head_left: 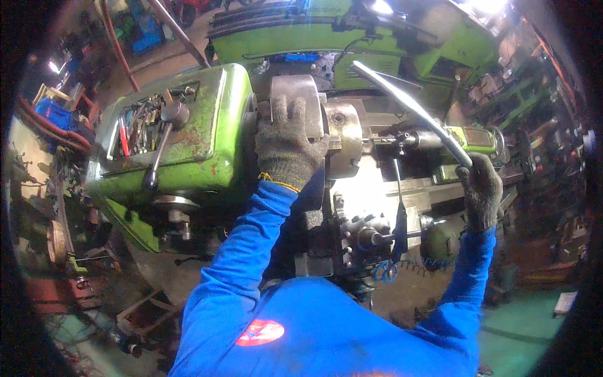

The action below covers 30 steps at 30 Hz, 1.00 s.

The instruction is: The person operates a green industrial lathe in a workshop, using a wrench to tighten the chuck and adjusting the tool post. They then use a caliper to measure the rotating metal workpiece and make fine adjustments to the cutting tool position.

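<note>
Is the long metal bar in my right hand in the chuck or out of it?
Out: from your gloved right hand, the metal bar runs to a bare tip that shows beyond the chuck.

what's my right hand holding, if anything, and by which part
Your grey-gloved right hand holds a long silver metal bar by its near end.

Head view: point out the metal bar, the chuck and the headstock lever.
Metal bar (410,104): head view, middle of its shaft.
Chuck (294,86): head view, bare upper part of its rim.
Headstock lever (162,147): head view, middle of its rod.
</note>
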Available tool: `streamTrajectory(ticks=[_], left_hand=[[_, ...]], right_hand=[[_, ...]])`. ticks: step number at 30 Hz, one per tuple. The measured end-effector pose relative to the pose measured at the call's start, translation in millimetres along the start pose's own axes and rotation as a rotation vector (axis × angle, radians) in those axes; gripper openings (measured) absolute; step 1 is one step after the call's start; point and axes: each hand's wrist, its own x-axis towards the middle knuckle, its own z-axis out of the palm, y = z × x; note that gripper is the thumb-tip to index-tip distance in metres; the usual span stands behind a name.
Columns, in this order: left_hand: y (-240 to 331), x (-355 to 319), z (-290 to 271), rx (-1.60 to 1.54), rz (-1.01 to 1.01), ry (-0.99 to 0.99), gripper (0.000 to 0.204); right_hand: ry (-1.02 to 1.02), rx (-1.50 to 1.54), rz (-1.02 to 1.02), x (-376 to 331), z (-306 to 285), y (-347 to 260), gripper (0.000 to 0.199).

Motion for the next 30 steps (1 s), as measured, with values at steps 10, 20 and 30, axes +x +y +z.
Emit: streamTrajectory(ticks=[10, 20, 30], left_hand=[[3, -3, 0, -0.071, -0.097, -0.102, 0.091], [4, -5, 4, 0.025, -0.020, -0.023, 0.085], [0, -9, 11, 0.005, 0.023, 0.024, 0.088]], right_hand=[[0.000, -0.293, -0.174, 49, 50, -6, 0.026], [-0.044, -0.183, -0.178, 63, 74, 2, 0.027], [-0.145, -0.109, -0.148, 104, 93, -3, 0.025]])
